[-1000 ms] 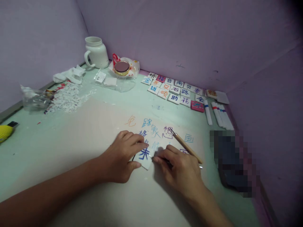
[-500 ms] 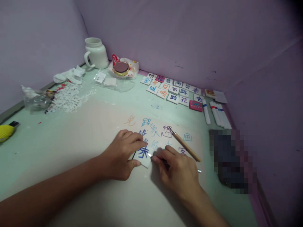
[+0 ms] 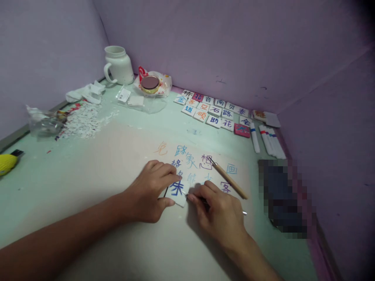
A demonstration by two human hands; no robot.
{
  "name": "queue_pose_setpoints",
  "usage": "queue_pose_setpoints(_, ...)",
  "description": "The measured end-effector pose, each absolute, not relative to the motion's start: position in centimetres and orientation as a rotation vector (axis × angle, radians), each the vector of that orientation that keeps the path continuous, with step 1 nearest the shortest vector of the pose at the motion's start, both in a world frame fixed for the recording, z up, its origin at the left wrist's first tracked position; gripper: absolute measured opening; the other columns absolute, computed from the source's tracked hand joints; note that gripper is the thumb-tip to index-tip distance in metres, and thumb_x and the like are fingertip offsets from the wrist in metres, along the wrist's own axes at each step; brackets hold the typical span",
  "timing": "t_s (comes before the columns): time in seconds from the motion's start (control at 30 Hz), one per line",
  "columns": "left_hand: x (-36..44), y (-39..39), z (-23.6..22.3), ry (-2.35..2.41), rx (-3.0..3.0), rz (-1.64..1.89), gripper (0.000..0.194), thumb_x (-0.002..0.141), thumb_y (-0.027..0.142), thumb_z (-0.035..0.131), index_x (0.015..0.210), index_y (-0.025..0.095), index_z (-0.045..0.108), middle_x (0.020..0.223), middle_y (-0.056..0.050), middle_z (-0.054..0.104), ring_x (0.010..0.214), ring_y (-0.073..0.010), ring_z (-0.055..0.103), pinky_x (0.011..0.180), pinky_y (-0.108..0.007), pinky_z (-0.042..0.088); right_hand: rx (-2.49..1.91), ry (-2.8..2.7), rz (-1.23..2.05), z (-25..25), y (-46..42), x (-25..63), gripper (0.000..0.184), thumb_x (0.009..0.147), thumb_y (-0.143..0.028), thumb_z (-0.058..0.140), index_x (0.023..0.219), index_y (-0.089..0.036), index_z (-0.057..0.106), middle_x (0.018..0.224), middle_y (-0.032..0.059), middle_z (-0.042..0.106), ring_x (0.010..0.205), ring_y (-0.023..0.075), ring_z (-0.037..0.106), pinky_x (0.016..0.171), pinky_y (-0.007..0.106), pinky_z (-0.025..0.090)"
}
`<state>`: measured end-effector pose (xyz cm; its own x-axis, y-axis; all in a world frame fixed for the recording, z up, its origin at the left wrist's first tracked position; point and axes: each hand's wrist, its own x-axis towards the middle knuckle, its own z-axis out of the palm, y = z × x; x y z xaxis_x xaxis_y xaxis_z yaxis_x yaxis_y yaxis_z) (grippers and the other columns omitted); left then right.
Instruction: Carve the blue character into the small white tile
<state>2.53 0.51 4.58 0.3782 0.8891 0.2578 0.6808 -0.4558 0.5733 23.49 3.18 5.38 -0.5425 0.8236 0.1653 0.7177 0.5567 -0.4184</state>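
Observation:
My left hand (image 3: 150, 191) pinches a small white tile (image 3: 176, 192) with a blue character on it, holding it flat against the pale sheet (image 3: 117, 164) on the table. My right hand (image 3: 221, 214) is closed around a thin metal tool (image 3: 205, 200), whose tip touches the tile's right edge. A wooden-handled brush (image 3: 230, 180) lies on the sheet just behind my right hand, close to the blue and purple characters written there.
Rows of lettered tiles (image 3: 215, 111) and several white markers (image 3: 268, 140) lie at the back right. A white mug (image 3: 118, 65), a gold-rimmed jar (image 3: 150, 84), plastic bags and paper scraps (image 3: 83, 119) sit at the back left. A yellow cutter (image 3: 7, 162) rests at the far left. A blurred dark patch (image 3: 285, 199) is on the right.
Both hands stay on the tile; the tool tip has shifted only slightly along its edge. The view has drifted a little.

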Motion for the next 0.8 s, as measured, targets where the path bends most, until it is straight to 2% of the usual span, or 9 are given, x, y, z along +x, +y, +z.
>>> queue_pose_setpoints(0.43,2.36,0.55,4.54,1.343,2.263,0.765,0.039,0.072,0.016,0.063,0.110,0.016,0.056,0.110,-0.011,0.058,0.102,-0.0287,0.054,0.092,-0.047,0.034,-1.185,-2.377,0.402,5.07,3.17,23.82,0.025,0.090,-0.028,0.048,0.070,-0.020,0.061,0.062,-0.0015,0.058,0.046,0.0120,0.052,0.045,0.024,0.027)
queue_pose_setpoints(0.8,2.50,0.60,4.65,1.343,2.256,0.771,0.038,0.073,0.016,0.062,0.111,0.015,0.055,0.109,-0.011,0.057,0.102,-0.0282,0.054,0.092,-0.046,0.033,-1.196,-2.449,0.103,4.85,2.70,23.50,0.023,0.091,-0.029,0.048,0.073,-0.022,0.061,0.064,-0.0022,0.059,0.042,0.0108,0.047,0.043,0.027,0.020)
